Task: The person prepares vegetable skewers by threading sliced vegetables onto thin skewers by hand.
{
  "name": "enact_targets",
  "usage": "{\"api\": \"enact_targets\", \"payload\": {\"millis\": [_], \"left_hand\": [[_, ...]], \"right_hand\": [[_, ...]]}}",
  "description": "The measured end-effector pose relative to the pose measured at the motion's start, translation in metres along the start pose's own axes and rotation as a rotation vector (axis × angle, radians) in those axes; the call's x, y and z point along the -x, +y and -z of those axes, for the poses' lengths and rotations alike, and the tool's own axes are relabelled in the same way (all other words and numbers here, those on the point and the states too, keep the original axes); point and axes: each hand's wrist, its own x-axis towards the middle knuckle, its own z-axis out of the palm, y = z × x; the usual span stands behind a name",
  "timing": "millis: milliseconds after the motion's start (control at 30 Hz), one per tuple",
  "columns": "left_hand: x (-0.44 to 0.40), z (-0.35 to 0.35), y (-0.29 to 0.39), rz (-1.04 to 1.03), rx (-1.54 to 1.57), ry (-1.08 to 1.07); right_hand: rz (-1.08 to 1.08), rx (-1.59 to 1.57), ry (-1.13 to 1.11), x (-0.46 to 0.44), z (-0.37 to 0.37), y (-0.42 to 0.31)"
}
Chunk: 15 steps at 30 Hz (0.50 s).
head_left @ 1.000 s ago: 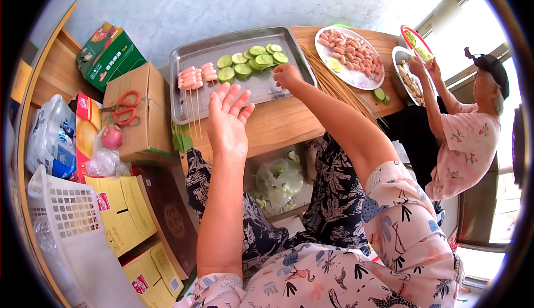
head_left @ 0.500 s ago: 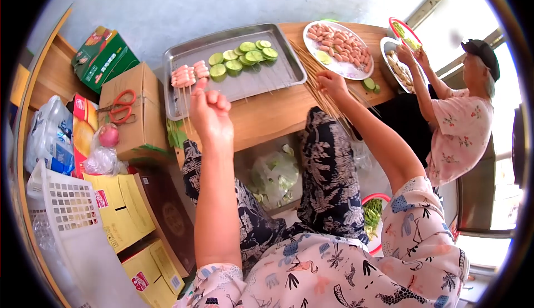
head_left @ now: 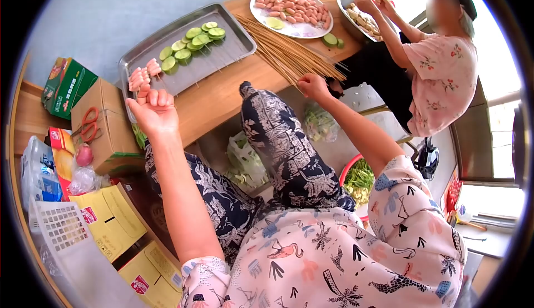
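right grip point(head_left: 314, 87) at sticks point(head_left: 286, 49) (hold unclear), left grip point(head_left: 154, 112) unclenched near the tray point(head_left: 236, 42).

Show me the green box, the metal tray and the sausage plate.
Green box point(head_left: 76, 87): head view, printed side.
Metal tray point(head_left: 234, 39): head view, bare floor.
Sausage plate point(head_left: 292, 32): head view, near rim.

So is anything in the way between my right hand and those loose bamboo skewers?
Nothing visible is. Your right hand is at the near ends of the bamboo skewers; the sausage plate lies beyond them.
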Motion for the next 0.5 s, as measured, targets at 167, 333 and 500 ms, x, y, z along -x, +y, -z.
{"api": "enact_targets", "payload": {"millis": [167,333,500], "left_hand": [[-0.005,-0.002,-0.011,0.007,-0.09,0.121],[-0.013,-0.001,-0.016,0.02,-0.14,0.118],[-0.015,-0.006,-0.018,0.01,-0.187,0.105]], "right_hand": [[0.149,0.326,0.149,-0.005,-0.008,-0.004],[0.177,0.414,0.177,-0.018,-0.017,-0.013],[0.128,0.473,0.225,-0.033,-0.023,-0.02]]}}
